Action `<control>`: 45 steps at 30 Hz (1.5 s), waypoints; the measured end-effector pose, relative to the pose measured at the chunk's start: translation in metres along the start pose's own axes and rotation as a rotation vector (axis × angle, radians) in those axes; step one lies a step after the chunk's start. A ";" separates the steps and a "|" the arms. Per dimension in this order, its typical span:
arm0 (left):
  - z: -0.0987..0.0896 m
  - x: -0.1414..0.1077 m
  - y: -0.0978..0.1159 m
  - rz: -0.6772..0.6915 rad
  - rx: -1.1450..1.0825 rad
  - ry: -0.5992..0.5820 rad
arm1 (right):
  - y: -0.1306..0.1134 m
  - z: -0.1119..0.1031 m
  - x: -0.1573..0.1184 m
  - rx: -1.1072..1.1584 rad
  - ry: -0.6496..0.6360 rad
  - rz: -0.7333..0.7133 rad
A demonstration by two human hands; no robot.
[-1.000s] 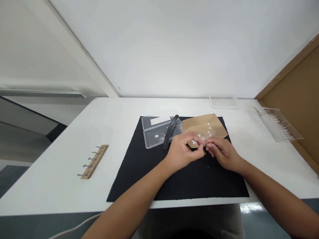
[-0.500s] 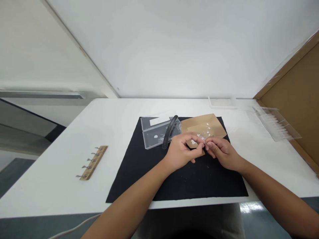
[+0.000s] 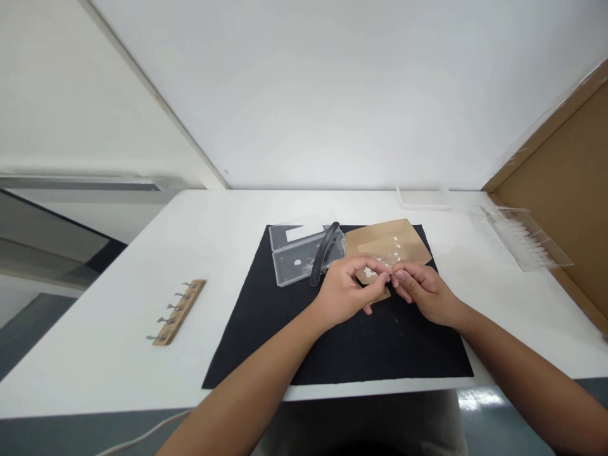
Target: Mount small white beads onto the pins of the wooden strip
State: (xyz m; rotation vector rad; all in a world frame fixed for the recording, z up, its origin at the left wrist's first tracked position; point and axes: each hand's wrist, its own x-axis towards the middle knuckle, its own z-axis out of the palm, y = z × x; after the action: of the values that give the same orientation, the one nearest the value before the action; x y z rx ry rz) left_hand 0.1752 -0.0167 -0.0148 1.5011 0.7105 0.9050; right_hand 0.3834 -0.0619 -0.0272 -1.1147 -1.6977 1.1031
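White table (image 3: 104, 361), black mat (image 3: 380, 354) on it, and above that mat the left hand (image 3: 349, 288) and right hand (image 3: 430, 292) meet, both pinching a tiny item (image 3: 391, 275) too small to identify! Hands partly block the brown paper (image 3: 412, 244) and its white bits (image 3: 368, 272); a black curved bar (image 3: 323, 253) crosses the clear case (image 3: 287, 272). Hook rack (image 3: 179, 313), well left. Against a second ago, a curled left fingertip has appeared below; the pinch holds.

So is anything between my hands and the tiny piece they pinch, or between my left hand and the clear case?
Nothing visible stands between your right hand or left hand and the tiny piece. Toward the clear case, a black curved strip lies in between, across its right part.
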 end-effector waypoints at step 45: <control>-0.007 0.002 0.000 0.063 0.145 -0.169 | -0.004 -0.008 0.002 -0.370 -0.015 -0.201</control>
State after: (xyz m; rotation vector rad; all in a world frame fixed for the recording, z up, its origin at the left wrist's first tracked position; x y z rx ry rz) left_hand 0.1701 -0.0117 -0.0150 1.7150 0.6187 0.7756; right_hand 0.3894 -0.0588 -0.0208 -1.1268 -2.0306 0.6901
